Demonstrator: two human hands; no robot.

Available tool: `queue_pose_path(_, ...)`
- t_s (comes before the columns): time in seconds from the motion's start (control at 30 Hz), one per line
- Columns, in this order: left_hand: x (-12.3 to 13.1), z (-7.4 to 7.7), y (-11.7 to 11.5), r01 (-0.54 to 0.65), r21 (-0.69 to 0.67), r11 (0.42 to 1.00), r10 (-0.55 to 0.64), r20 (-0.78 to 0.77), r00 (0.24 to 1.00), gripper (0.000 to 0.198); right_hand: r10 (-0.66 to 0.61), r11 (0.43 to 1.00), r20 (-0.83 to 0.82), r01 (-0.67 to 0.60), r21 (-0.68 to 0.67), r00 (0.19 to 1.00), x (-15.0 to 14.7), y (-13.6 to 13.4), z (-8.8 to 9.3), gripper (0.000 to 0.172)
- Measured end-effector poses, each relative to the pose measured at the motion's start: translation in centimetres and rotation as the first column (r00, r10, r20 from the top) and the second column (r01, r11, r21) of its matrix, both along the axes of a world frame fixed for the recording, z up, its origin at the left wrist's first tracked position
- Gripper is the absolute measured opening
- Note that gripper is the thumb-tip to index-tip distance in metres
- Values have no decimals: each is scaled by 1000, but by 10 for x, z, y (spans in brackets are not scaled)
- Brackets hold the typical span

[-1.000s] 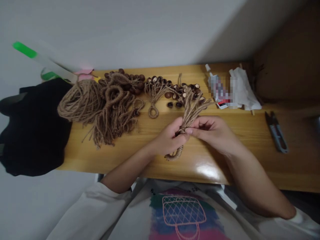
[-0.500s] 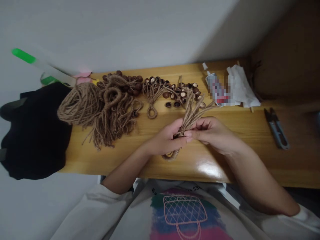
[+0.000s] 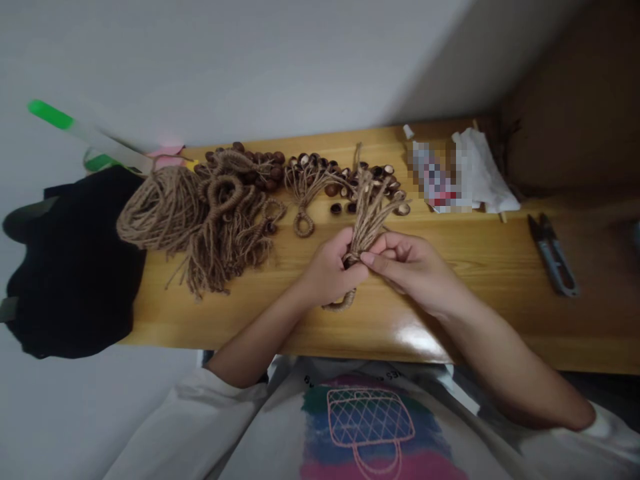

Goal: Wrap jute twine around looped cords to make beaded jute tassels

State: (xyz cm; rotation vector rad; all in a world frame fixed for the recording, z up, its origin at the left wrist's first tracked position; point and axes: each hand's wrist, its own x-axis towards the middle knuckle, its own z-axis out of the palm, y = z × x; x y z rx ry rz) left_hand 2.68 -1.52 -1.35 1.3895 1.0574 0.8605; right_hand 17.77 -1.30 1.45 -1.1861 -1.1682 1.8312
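Both grips, left hand [image 3: 330,273] and right hand [image 3: 410,267], clamp the brown jute-twine tassel [image 3: 367,217] at its middle. Its loose strands point to the far edge of the glossy wooden counter [image 3: 500,267], its loop to the near edge.

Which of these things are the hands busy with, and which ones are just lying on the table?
In hand: the twine tassel, pinched by the left hand and the right hand.

Just lying there: the twine ball, the pile of tassels, the brown beads, the snips, the glue tube, the white tissue, the black cloth.

Wooden table [image 3: 500,273]; twine [image 3: 159,208], beads [image 3: 261,164], snips [image 3: 553,257]
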Motion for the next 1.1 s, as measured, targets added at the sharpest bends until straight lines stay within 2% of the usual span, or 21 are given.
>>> queue_pose_path(0.13,1,1,-3,-15,31,999,19,-119,993,19,25,1000,-10,-25,-15,1000,3,0,3,31)
queue_pose_path(0.23,2,3,-5,-20,42,999,26,-133,991,22,63,997,-13,-63,-39,998,6,1,6,29)
queue_pose_path(0.3,2,5,-5,-18,27,999,20,-84,996,23,76,996,-10,-77,-44,997,7,2,7,27)
queue_pose_path(0.47,4,8,-5,53,-22,998,-49,163,985,33,103,994,-24,-104,-37,994,8,5,7,22)
queue_pose_path(0.6,3,6,-6,56,-42,998,-46,201,979,42,120,988,-49,-124,-93,992,10,5,3,25)
queue_pose_path(0.73,0,5,-5,59,-97,994,-35,233,972,70,115,987,-102,-125,-97,988,10,5,-4,30)
queue_pose_path(0.83,-2,6,-5,90,-163,982,-41,285,958,87,170,978,-169,-187,-92,971,10,6,-9,30)
queue_pose_path(0.93,-2,8,-5,138,-214,967,-51,367,929,87,234,964,-230,-256,-69,945,8,7,-9,28)
queue_pose_path(1.1,0,6,-4,205,-300,932,-43,470,882,80,231,973,-237,-223,59,944,2,7,-1,21)
